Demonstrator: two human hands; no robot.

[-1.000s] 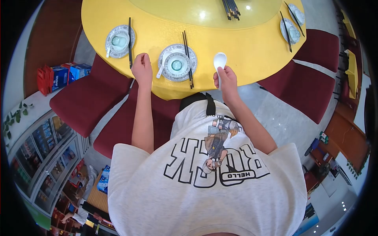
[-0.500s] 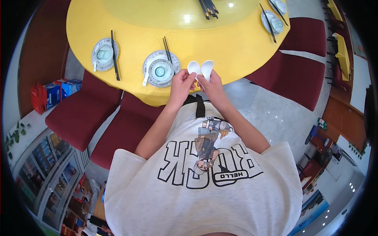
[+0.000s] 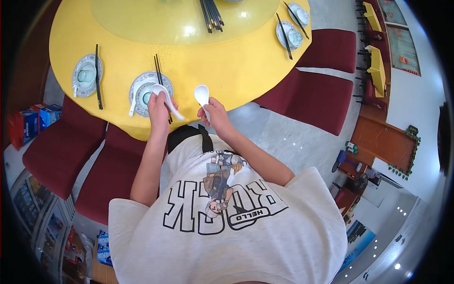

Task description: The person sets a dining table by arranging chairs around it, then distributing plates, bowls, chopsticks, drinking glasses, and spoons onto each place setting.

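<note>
My left hand (image 3: 160, 110) grips a white soup spoon (image 3: 173, 108) over the near place setting, with the spoon's handle slanting down to the right. Beneath that hand are a patterned plate (image 3: 166, 81), a bowl with a small glass in it, and another white spoon (image 3: 132, 109) resting at the left. A pair of black chopsticks (image 3: 157, 64) lies beside them, partly hidden by the hand. To the right, my right hand (image 3: 215, 115) pinches a second white soup spoon (image 3: 202, 94) by its handle, bowl end pointing away from me, above the table edge.
The round table wears a yellow cloth (image 3: 227, 61). Another setting (image 3: 86, 78) stands at the left, and two more sit at the far right. Several chopsticks (image 3: 211, 16) lie on the turntable (image 3: 142, 23). Dark red chairs (image 3: 307, 97) flank the table.
My hands have moved apart, each with one spoon. The left one has gone over the near plate and bowl. The whole view has shifted, so the table appears farther left.
</note>
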